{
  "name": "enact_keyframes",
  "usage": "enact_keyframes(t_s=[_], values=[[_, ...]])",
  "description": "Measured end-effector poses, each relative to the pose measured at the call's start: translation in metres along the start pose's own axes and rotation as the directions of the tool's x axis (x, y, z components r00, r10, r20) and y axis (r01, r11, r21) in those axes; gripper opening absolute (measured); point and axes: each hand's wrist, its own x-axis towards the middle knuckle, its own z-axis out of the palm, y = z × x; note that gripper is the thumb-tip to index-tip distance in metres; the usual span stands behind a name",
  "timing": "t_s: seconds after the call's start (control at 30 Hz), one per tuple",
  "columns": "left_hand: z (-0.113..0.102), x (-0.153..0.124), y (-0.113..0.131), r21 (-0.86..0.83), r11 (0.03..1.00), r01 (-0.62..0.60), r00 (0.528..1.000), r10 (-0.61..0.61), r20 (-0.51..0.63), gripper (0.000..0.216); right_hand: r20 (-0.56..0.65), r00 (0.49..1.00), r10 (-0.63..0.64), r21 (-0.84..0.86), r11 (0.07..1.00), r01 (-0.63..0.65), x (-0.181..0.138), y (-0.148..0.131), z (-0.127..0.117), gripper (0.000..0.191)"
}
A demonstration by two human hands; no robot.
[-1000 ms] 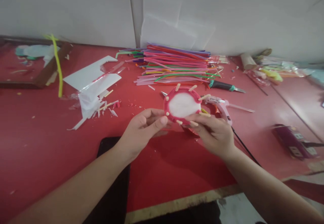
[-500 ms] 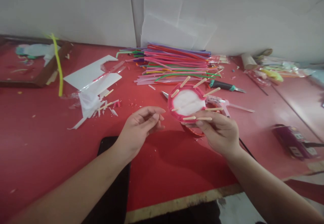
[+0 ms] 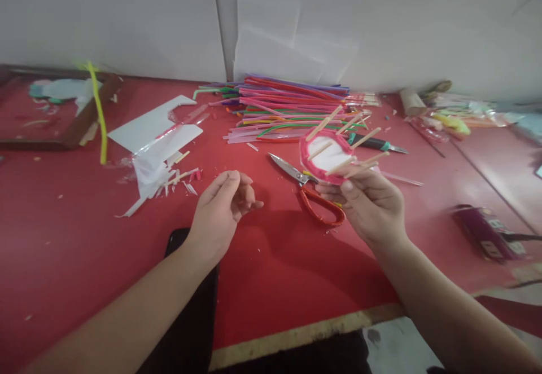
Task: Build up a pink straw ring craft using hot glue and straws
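One left hand [image 3: 215,213], one right hand [image 3: 375,205]: two in all. One disc [image 3: 332,154]; at least six sticks [image 3: 367,138] on it. One scissors [image 3: 301,179], one cutter [image 3: 368,141]. Piled pipe cleaners [image 3: 292,103]: many, overlapping, exact number unclear. One yellow pipe cleaner [image 3: 100,120] apart. Wall sheets [image 3: 275,52]: seemingly three. One frame [image 3: 84,121], one black slab [image 3: 192,303], one purple box [image 3: 485,232], one tube [image 3: 411,103].

- Right hand [image 3: 372,207] grips a white disc [image 3: 332,156] by its pink rim [image 3: 305,154]; pale sticks [image 3: 325,122] project from the rim.
- Left hand [image 3: 217,210] apart from disc, over red table [image 3: 271,300]; fingers loosely curled.
- Scissors [image 3: 302,179], orange-handled, on table between hands.
- Coloured fuzzy stems [image 3: 292,102] heaped near wall [image 3: 127,18]; cutter [image 3: 368,141] just beside.
- White cut sheet [image 3: 148,123], scraps [image 3: 148,174] to left.
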Motion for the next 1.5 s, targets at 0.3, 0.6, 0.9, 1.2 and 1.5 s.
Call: enact_keyframes(t_s=[0.3,0.6,0.9,1.2,1.5], values=[[-0.004,-0.002,-0.007,0.103,0.993,-0.058,0.998,0.056,0.021,0.014,0.027,0.998,0.058,0.184,0.981,-0.062,0.007,-0.008,0.003,0.013],[-0.008,-0.005,-0.008,0.106,0.983,-0.150,0.980,0.134,0.146,0.010,0.028,0.995,0.091,0.144,0.985,-0.095,0.004,-0.011,0.004,0.014],[-0.002,-0.010,0.001,0.032,0.996,-0.079,0.988,0.074,0.133,0.028,0.039,0.994,0.106,0.150,0.982,-0.111,0.000,-0.004,0.001,0.010],[0.002,-0.010,0.002,0.174,0.985,-0.011,0.997,-0.002,0.074,0.038,0.047,0.989,0.139,0.193,0.970,-0.145,0.003,-0.005,0.003,0.011],[-0.004,-0.008,-0.007,0.171,0.985,-0.008,0.996,-0.008,0.092,0.016,0.089,0.951,0.296,0.238,0.921,-0.309,0.006,-0.002,0.008,0.022]])
